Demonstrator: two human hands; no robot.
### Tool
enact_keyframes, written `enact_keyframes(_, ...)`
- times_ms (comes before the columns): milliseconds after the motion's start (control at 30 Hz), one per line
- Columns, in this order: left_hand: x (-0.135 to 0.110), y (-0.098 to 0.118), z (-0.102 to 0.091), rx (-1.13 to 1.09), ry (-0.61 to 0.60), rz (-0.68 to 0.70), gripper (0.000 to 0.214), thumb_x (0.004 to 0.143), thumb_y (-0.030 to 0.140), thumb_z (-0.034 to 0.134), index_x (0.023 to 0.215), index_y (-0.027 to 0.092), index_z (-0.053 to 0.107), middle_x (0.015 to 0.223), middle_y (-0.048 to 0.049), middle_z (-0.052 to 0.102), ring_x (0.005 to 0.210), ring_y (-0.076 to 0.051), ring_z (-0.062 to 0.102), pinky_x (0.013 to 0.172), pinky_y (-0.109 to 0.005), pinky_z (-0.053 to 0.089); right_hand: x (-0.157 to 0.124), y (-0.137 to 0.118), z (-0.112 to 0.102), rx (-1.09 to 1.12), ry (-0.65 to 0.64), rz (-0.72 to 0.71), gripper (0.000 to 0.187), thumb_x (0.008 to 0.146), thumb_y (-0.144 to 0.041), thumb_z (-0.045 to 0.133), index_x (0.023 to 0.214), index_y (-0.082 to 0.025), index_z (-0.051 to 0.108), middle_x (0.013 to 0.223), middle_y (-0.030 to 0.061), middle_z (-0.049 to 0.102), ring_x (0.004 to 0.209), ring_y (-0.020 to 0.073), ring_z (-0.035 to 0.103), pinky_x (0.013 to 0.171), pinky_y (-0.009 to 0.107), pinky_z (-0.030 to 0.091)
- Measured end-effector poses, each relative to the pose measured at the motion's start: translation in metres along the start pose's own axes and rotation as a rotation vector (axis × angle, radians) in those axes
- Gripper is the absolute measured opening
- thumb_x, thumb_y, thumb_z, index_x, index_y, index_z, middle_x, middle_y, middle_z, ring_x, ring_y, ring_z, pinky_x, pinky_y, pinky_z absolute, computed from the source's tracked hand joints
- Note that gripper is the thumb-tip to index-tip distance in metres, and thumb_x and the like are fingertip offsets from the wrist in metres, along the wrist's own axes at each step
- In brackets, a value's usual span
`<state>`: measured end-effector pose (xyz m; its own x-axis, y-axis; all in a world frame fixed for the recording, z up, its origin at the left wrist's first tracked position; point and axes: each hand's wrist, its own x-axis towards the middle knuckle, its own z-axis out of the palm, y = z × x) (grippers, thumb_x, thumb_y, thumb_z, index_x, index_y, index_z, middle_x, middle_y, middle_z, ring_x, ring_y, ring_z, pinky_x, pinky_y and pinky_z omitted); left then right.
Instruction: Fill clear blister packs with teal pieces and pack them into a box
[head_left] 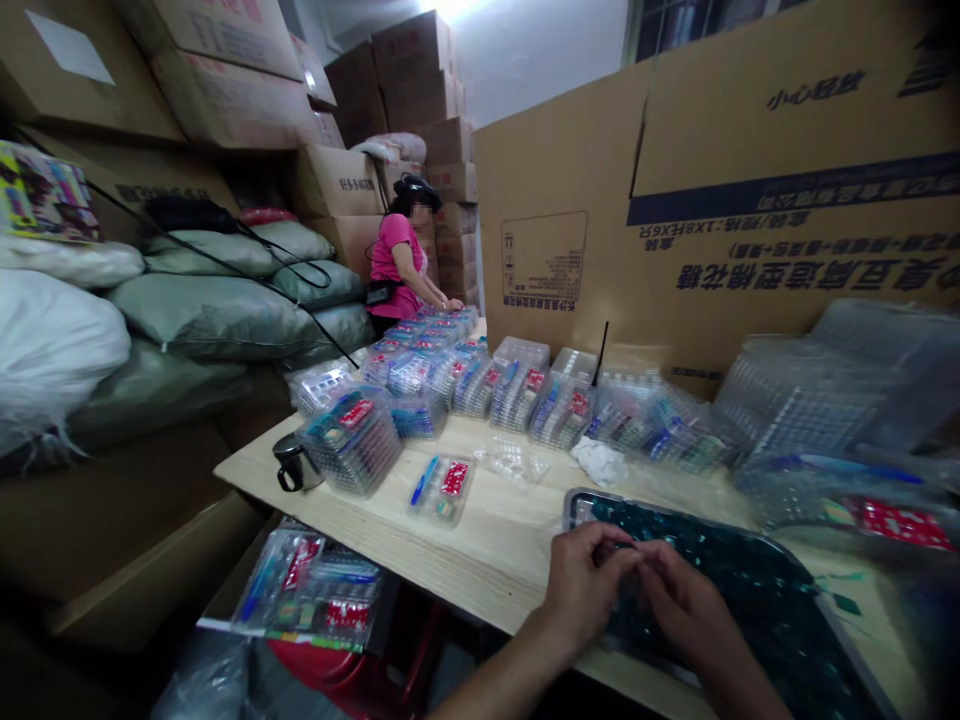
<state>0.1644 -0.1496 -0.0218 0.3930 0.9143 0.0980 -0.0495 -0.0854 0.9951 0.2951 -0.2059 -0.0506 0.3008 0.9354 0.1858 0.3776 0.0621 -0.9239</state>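
Observation:
My left hand (581,585) and my right hand (686,605) meet over a metal tray (574,505) filled with small dark green pieces (750,580). Both hands have their fingers pinched together at one spot. What they hold is too small to make out. A single clear plastic pack (441,487) with a blue pen and a red card lies on the wooden table (495,550), left of the tray.
Stacks of filled clear packs (352,435) run along the table's far side, with a black mug (294,465) at the left corner. Empty clear shells (817,400) pile at right. A person in a pink top (397,265) works at the far end. Cardboard boxes (750,200) and sacks (217,320) surround.

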Motion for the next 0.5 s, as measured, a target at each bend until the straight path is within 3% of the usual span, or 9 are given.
enact_keyframes(67, -0.004, -0.001, -0.002, 0.098, 0.008, 0.052, 0.02, 0.077, 0.034, 0.073, 0.091, 0.019, 0.077, 0.081, -0.0051, 0.07, 0.071, -0.016, 0.06, 0.07, -0.028, 0.048, -0.004, -0.002, 0.008, 0.12, 0.051, 0.043, 0.032, 0.085, -0.054, 0.055, 0.091, -0.024, 0.062, 0.062, -0.0016, 0.058, 0.056, 0.0186, 0.055, 0.053, 0.029, 0.044)
enact_keyframes(133, -0.006, -0.005, -0.004, 0.059, 0.004, 0.02, 0.025, 0.078, 0.036, 0.073, 0.094, 0.018, 0.077, 0.082, -0.0054, 0.07, 0.07, -0.015, 0.059, 0.067, -0.027, 0.048, -0.008, -0.004, 0.013, 0.195, 0.092, 0.098, 0.031, 0.085, -0.054, 0.056, 0.09, -0.024, 0.062, 0.061, -0.0026, 0.056, 0.055, 0.0177, 0.051, 0.052, 0.029, 0.041)
enact_keyframes(267, -0.005, -0.011, -0.011, -0.286, -0.07, -0.226, 0.045, 0.067, 0.044, 0.082, 0.097, 0.012, 0.076, 0.069, -0.0025, 0.066, 0.059, -0.011, 0.056, 0.062, -0.025, 0.046, -0.008, -0.008, 0.013, 0.279, 0.025, 0.16, 0.036, 0.082, -0.058, 0.062, 0.085, -0.022, 0.062, 0.061, -0.0023, 0.056, 0.056, 0.016, 0.049, 0.053, 0.027, 0.039)
enact_keyframes(367, -0.007, -0.007, -0.016, -0.446, -0.11, -0.322, 0.052, 0.057, 0.039, 0.09, 0.098, 0.01, 0.077, 0.073, -0.005, 0.07, 0.061, -0.011, 0.06, 0.065, -0.024, 0.047, -0.005, -0.017, 0.011, 0.348, -0.031, 0.205, 0.042, 0.077, -0.06, 0.068, 0.081, -0.019, 0.062, 0.06, -0.0027, 0.054, 0.057, 0.0145, 0.048, 0.055, 0.026, 0.038)
enact_keyframes(500, -0.007, -0.001, -0.019, -0.5, 0.009, -0.353, 0.051, 0.051, 0.037, 0.094, 0.093, 0.012, 0.078, 0.074, -0.0052, 0.071, 0.06, -0.011, 0.06, 0.061, -0.022, 0.046, -0.002, -0.03, 0.022, 0.472, 0.03, 0.21, 0.038, 0.077, -0.054, 0.066, 0.088, -0.019, 0.058, 0.065, -0.0037, 0.054, 0.058, 0.0133, 0.049, 0.056, 0.025, 0.039)
